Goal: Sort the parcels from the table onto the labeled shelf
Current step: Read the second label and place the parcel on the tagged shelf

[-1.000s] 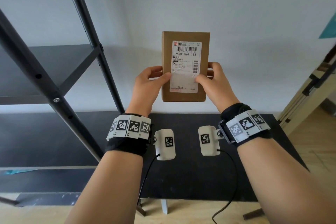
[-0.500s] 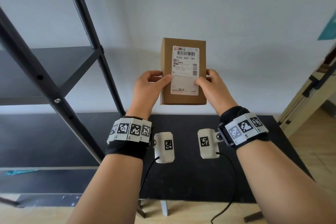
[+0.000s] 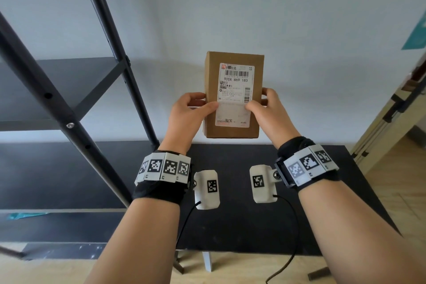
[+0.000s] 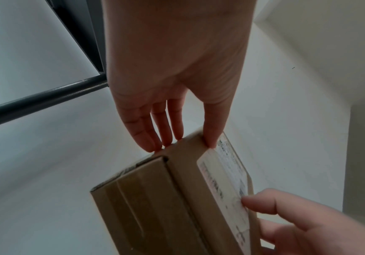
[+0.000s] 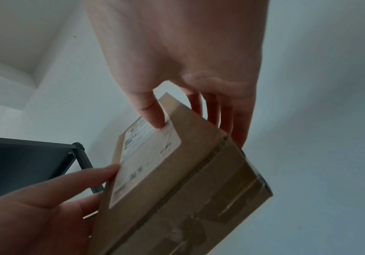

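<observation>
Head view: you hold the cardboard parcel [image 3: 232, 94] upright at frame centre, above the black counter [image 3: 242, 214], the shelf [image 3: 69, 90] at left. Your left hand [image 3: 187, 117] and right hand [image 3: 268, 114] pinch its side edges.

Left wrist view: thumb on the shipping label [image 4: 227, 181], fingers behind.

Right wrist view: the same pinch. The box looks stiff and probably light; grip the edges, not the slick label.

Both forearms reach forward, left hand [image 3: 187, 114] and right hand [image 3: 269, 112] raised (thumbs nearest, fingers curled).
</observation>
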A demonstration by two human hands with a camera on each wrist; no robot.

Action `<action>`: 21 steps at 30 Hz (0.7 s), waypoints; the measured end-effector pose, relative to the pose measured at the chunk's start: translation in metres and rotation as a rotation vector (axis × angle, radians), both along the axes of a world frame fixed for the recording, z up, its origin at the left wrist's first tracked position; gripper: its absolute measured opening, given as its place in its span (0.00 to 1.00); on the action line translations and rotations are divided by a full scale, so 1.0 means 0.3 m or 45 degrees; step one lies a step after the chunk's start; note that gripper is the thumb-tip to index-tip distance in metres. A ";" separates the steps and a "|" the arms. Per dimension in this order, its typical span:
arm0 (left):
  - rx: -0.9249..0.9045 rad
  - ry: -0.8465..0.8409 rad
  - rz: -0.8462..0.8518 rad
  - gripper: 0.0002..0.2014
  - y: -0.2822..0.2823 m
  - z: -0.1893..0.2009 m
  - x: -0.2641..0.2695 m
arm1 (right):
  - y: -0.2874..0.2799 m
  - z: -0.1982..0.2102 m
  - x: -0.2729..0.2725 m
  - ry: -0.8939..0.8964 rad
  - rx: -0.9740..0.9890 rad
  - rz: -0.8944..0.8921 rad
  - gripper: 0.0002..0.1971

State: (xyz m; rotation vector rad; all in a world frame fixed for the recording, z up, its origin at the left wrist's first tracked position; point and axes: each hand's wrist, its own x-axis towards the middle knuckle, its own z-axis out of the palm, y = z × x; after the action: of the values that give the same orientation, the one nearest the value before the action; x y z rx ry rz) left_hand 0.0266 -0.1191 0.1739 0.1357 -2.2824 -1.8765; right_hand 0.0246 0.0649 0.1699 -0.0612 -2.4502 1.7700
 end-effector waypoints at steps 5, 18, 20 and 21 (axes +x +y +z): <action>0.000 -0.152 -0.013 0.30 -0.049 -0.057 0.027 | -0.041 -0.029 0.000 -0.024 0.036 0.060 0.25; 0.092 -0.269 0.104 0.24 -0.266 -0.157 0.262 | -0.283 -0.117 0.140 -0.121 0.157 0.188 0.25; 0.107 -0.270 0.112 0.23 -0.318 -0.165 0.322 | -0.333 -0.124 0.195 -0.133 0.160 0.205 0.24; 0.110 -0.281 0.114 0.22 -0.346 -0.169 0.354 | -0.361 -0.129 0.227 -0.140 0.159 0.211 0.24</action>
State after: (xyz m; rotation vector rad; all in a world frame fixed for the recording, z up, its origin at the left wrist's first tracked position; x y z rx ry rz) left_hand 0.1329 -0.2228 0.1231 0.4718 -2.2871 -2.0025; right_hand 0.0928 -0.0433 0.1314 0.0593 -2.7110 1.7132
